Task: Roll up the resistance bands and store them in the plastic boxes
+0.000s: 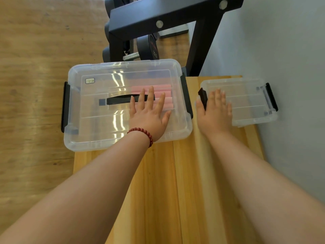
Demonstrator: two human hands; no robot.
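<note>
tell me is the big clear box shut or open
Shut. Its lid sits flat on the big clear box, black latches lie down at both ends, left hand flat on top. Whether they are clicked: cannot tell.

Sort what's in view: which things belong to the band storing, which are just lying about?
Job: large clear box, pink rolled bands inside it, small clear box, left hand, right hand.
Lying about: dumbbell, black rack, bead bracelet.
</note>
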